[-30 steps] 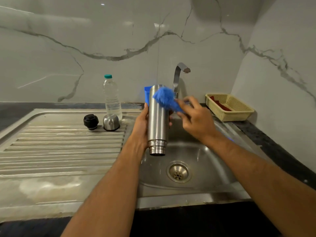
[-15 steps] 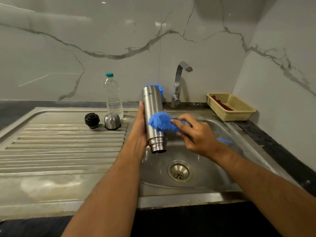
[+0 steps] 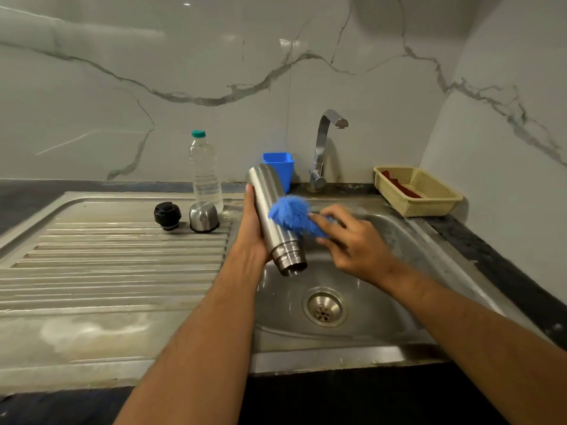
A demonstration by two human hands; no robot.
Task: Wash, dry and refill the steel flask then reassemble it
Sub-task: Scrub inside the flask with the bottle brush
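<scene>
Steel flask was held above the sink, inverted and tilted, its open threaded mouth pointing down toward the drain. Left hand gripped the flask body from behind, fingers wrapped round it. Right hand gripped a blue brush, whose bristle head was pressed against the flask's side. On the draining board stood the black stopper and the steel cap, just beside each other, with a clear water bottle directly behind the cap. A blue cup stood beside the tap; a woven basket sat on the tabletop.
</scene>
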